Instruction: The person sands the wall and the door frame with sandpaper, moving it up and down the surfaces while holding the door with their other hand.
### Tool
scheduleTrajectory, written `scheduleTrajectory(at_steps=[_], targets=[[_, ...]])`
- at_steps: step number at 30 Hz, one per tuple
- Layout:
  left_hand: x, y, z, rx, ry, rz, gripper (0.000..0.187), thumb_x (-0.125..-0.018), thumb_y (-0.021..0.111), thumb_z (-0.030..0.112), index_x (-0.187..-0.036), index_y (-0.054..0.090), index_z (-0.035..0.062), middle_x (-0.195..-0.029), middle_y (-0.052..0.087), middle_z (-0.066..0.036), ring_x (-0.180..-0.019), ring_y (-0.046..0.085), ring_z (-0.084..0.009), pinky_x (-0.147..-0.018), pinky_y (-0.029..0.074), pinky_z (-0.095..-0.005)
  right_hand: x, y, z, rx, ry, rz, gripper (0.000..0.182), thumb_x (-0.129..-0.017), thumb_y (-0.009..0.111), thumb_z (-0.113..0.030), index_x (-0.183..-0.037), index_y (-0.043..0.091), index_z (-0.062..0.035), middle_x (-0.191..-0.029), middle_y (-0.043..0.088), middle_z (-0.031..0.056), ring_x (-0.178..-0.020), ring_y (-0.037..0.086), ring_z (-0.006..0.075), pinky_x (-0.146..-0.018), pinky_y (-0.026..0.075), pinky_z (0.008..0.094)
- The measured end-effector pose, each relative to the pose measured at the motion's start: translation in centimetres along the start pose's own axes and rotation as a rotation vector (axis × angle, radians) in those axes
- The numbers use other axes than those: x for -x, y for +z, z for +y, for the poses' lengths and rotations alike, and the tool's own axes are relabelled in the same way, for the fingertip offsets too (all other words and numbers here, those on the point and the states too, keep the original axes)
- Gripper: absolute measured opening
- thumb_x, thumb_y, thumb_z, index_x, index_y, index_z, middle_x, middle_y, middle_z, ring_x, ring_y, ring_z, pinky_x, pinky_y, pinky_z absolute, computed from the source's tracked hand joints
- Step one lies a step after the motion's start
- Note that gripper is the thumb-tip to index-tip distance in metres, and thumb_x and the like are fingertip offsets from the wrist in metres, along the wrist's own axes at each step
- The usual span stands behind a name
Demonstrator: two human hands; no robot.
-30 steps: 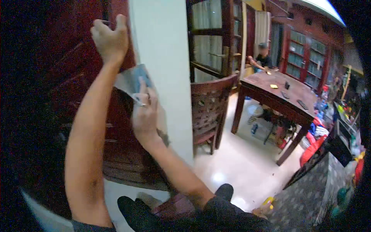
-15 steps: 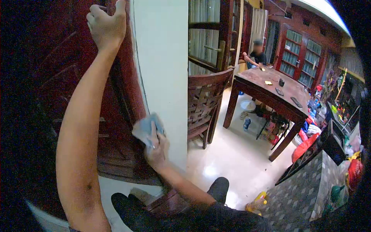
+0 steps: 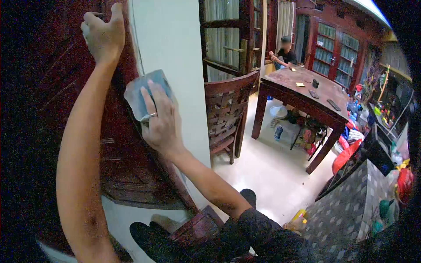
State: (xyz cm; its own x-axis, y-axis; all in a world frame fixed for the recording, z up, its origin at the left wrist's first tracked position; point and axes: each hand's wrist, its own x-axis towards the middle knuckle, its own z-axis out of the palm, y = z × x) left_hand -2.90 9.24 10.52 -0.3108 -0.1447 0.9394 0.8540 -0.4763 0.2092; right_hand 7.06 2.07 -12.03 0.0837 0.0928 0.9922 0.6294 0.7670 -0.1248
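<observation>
My left hand (image 3: 105,37) is raised against the dark red wooden door frame (image 3: 169,186) at the upper left. Its thumb points up, apart from the bent fingers, and no loose object shows in it. Lower and to the right, my right hand (image 3: 163,120) presses a folded blue-grey cloth (image 3: 142,94) flat where the frame meets the white wall (image 3: 173,39). The fingers lie over the cloth, and one wears a ring. A dark red panelled door (image 3: 57,87) fills the left side behind my left arm.
A woven-back wooden chair (image 3: 230,109) stands just right of the wall. Beyond it, a wooden table (image 3: 285,81) holds phones and small items. A person (image 3: 287,55) sits at its far end. Bags and clutter (image 3: 351,140) line the right side; a yellow bottle (image 3: 298,219) lies near a patterned box (image 3: 337,206).
My right hand has slid the cloth up along the frame edge, from about knee height to nearer my left hand. The view has shifted slightly; my left hand keeps its place on the frame.
</observation>
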Motion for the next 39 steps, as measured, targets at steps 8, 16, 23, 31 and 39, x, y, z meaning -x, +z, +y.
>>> scheduleTrajectory(at_steps=[8,16,23,31,39], targets=[[1.2,-1.8,2.2,0.100,-0.076,-0.050,0.062,-0.077,0.059,0.051,-0.105,0.045,-0.0037,-0.108,0.048,-0.026,-0.103,0.048,-0.0428,-0.090,0.038,-0.0476,6.0,0.1,1.4,-0.078,-0.015,-0.193,0.066,-0.074,0.047,-0.001,-0.138,0.031,0.0043,-0.145,0.029,0.0234,-0.137,0.024,0.0378,-0.110,0.019,0.0499],[1.4,-2.3,3.2,0.086,-0.058,-0.025,0.059,-0.078,0.058,0.049,-0.102,0.045,-0.0034,-0.105,0.049,-0.025,-0.098,0.049,-0.0416,-0.087,0.039,-0.0479,16.5,0.1,1.5,0.034,-0.005,-0.301,0.061,-0.083,0.053,-0.013,-0.135,0.029,0.0103,-0.140,0.031,0.0309,-0.131,0.029,0.0467,-0.108,0.024,0.0506],[0.9,-0.6,1.0,0.071,-0.005,0.018,0.068,-0.079,0.055,0.054,-0.111,0.047,-0.0051,-0.112,0.048,-0.026,-0.102,0.050,-0.0404,-0.089,0.040,-0.0460,14.1,-0.3,1.5,0.025,0.020,-0.304,0.068,-0.083,0.061,-0.023,-0.135,0.029,0.0086,-0.138,0.033,0.0312,-0.130,0.032,0.0451,-0.108,0.025,0.0505],[-1.8,0.7,-3.8,-0.412,0.575,-0.038,0.078,-0.080,0.054,0.062,-0.103,0.050,-0.0129,-0.105,0.054,-0.033,-0.100,0.052,-0.0455,-0.088,0.039,-0.0472,6.2,0.8,0.5,0.003,-0.018,-0.140,0.069,-0.084,0.057,-0.022,-0.139,0.026,0.0057,-0.145,0.026,0.0264,-0.134,0.026,0.0410,-0.109,0.022,0.0496],[1.1,-1.6,2.6,0.107,-0.025,-0.002,0.059,-0.077,0.058,0.049,-0.099,0.047,-0.0047,-0.102,0.049,-0.026,-0.097,0.049,-0.0411,-0.088,0.038,-0.0472,-1.7,-0.3,-0.2,0.085,-0.048,-0.018,0.060,-0.077,0.053,-0.008,-0.136,0.040,-0.0004,-0.140,0.035,0.0212,-0.130,0.033,0.0365,-0.106,0.027,0.0489]])
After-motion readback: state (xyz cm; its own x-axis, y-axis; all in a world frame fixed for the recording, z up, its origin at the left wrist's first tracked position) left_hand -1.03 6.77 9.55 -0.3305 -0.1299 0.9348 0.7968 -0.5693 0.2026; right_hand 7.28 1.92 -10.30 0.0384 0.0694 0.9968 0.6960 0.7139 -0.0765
